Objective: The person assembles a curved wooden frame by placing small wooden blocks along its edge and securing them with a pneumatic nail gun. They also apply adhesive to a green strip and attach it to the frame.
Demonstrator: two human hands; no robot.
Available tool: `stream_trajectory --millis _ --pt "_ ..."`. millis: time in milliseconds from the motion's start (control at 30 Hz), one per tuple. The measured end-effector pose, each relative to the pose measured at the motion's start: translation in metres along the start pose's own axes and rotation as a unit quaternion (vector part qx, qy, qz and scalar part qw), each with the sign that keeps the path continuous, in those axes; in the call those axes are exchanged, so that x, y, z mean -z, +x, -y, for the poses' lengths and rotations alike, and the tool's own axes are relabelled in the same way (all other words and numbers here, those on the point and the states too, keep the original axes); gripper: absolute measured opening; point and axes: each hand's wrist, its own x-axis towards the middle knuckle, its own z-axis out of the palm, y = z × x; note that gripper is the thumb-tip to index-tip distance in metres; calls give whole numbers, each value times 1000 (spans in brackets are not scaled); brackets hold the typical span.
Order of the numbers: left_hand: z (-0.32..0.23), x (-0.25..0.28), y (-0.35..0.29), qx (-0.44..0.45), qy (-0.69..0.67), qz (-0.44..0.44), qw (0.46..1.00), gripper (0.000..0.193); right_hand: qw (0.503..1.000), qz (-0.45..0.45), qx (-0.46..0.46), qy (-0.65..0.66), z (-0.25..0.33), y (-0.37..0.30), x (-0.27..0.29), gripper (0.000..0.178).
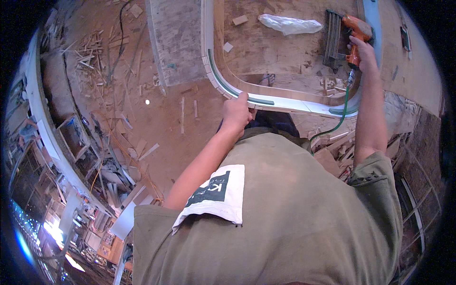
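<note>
A large frame with rounded corners, white along its upper edge and wooden on its sides, stretches across in front of my body. My left hand is closed on its near-left corner, thumb over the top edge. Just beside the thumb, a thin green strip lies along that white edge, following the bend. At the far right, my right hand grips the handle of an orange nail gun with a dark magazine. The tool is over the frame's right side. A green air hose runs from its handle down toward me.
Inside the frame, a crumpled white plastic bag and small wood offcuts lie on a brown board. Wood scraps litter the floor at left. More offcuts are piled by my right side. A long curved piece stands at far left.
</note>
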Motion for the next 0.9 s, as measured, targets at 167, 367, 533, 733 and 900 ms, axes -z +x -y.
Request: stream_trajectory --millis 167,367,533,733,900 --pt "-1 1 -3 9 7 -17 1000 32 993 90 -22 76 47 -30 1 25" --pt "-1 -3 -5 -1 6 -29 1000 41 985 168 16 -26 122 -140 -52 31" --pt "-1 0 -1 8 20 -29 999 41 886 439 -76 -125 103 -157 -133 40" --pt "-6 0 -4 -3 -5 -23 1000 42 807 529 -169 -202 77 -155 -198 34" --pt "-2 0 -5 -6 -2 -24 1000 43 780 567 -190 -184 66 -148 -216 36"
